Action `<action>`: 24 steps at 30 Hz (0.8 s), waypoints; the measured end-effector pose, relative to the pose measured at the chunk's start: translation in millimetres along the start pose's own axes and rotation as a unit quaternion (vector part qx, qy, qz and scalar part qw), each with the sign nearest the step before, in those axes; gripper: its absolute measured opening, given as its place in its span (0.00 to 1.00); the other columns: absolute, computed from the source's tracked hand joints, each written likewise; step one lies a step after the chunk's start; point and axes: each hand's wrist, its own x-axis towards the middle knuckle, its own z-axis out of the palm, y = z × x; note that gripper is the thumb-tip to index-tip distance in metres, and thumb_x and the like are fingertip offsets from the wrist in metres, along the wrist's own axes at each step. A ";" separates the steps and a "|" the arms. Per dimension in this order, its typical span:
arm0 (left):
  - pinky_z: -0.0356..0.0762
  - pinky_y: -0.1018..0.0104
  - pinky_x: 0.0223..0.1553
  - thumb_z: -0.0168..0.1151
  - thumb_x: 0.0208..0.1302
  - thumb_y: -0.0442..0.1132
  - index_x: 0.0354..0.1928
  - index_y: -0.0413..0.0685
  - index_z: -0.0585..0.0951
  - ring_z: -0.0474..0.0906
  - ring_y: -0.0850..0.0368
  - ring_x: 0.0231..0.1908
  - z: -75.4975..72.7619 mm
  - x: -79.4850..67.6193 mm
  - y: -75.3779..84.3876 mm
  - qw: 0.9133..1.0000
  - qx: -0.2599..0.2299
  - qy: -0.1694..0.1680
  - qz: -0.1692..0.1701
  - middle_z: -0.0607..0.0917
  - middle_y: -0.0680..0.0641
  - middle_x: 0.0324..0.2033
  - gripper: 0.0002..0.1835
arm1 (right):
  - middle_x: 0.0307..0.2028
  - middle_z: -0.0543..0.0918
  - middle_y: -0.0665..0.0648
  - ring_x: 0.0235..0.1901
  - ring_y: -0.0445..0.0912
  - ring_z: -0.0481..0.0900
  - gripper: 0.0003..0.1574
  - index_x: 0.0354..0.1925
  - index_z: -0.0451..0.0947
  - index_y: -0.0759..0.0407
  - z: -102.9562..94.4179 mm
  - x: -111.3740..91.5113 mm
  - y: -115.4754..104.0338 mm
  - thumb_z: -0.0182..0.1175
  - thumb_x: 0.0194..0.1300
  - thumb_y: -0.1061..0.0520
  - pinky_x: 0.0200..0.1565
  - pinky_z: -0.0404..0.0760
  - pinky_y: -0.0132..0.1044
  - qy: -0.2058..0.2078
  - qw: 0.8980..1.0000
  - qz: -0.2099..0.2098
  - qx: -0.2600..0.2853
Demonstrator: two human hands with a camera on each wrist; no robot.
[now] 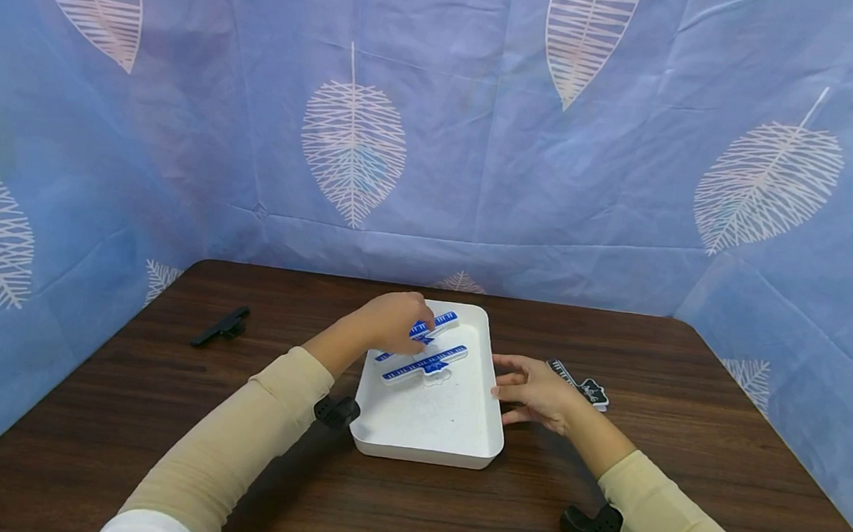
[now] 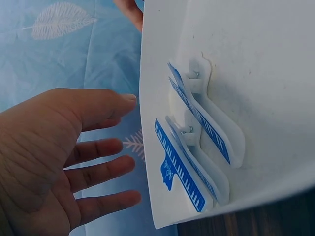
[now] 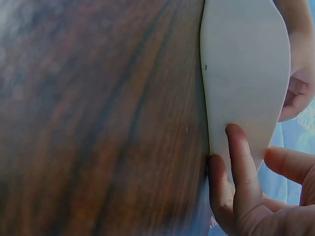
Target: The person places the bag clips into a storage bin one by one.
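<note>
Three blue-and-white clips (image 1: 424, 364) are being held inside a white tray (image 1: 454, 431), grouped toward its far left part, while the tray itself is being supported by the dark wooden tabletop (image 1: 287, 514). The left hand (image 1: 395, 322) is being held at the tray's far left, and some of the clips are being partly covered by it in the head view. Its fingers (image 2: 98, 177) are being held released and apart, with nothing being grasped; whether the rim is being touched cannot be told. The tray's outer right wall is being touched by the right hand (image 1: 536, 396), whose extended fingers (image 3: 238, 147) are being laid against it rather than clenched. Just beside that hand, a black clip with white print (image 1: 593, 392) is being borne by the tabletop, and a plain black clip (image 1: 222, 327) is being borne well apart, left of the tray. Beige sleeves (image 1: 248, 427) are being worn on both arms. The tabletop is being surrounded by a blue leaf-patterned curtain (image 1: 449, 176).
</note>
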 end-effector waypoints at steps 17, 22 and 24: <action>0.77 0.60 0.51 0.70 0.58 0.46 0.51 0.52 0.85 0.78 0.56 0.45 -6.9 -28.2 -1.7 0.997 0.002 0.070 0.022 0.81 0.48 0.47 0.18 | 0.58 0.70 0.78 0.46 0.57 0.82 0.45 0.73 0.48 0.70 0.7 0.5 0.1 0.58 0.65 0.70 0.41 0.84 0.51 0.008 1.000 0.007 -0.002; 0.78 0.60 0.50 0.70 0.58 0.46 0.51 0.53 0.85 0.78 0.56 0.45 -5.0 -38.1 -7.9 0.996 -0.005 0.084 0.014 0.82 0.50 0.47 0.18 | 0.58 0.70 0.77 0.45 0.56 0.82 0.45 0.73 0.48 0.70 0.9 0.4 0.2 0.59 0.65 0.70 0.41 0.84 0.51 0.007 1.000 0.007 -0.002; 0.78 0.59 0.50 0.70 0.57 0.47 0.50 0.52 0.86 0.79 0.56 0.46 -4.9 -42.8 -10.0 0.996 -0.008 0.088 0.011 0.82 0.50 0.47 0.18 | 0.58 0.70 0.77 0.45 0.56 0.82 0.45 0.73 0.48 0.70 0.8 0.4 0.2 0.59 0.64 0.70 0.41 0.84 0.51 0.008 1.000 0.008 -0.002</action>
